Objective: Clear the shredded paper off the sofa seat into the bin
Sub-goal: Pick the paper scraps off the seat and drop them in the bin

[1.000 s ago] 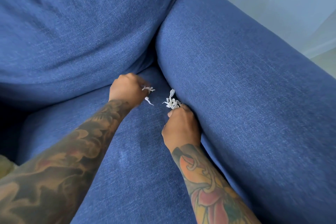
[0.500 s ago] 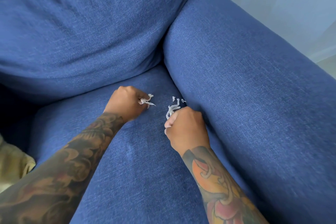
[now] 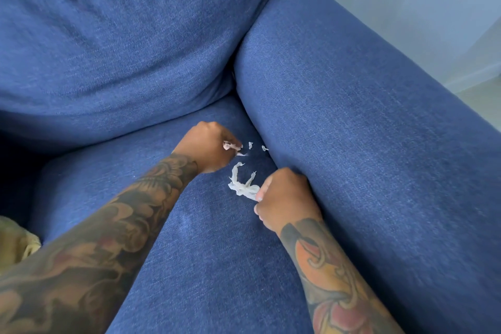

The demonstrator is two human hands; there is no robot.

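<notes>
Shredded paper, thin white crinkled strips, is dangling from the right hand pinching it over the blue sofa seat. Small scraps are lying near the armrest; the left hand is gripping another bit.

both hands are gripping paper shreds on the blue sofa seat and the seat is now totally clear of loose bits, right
Not quite. The head view shows both hands, left hand and right hand, gripping paper shreds on the blue sofa seat, but loose bits remain by the armrest.
</notes>
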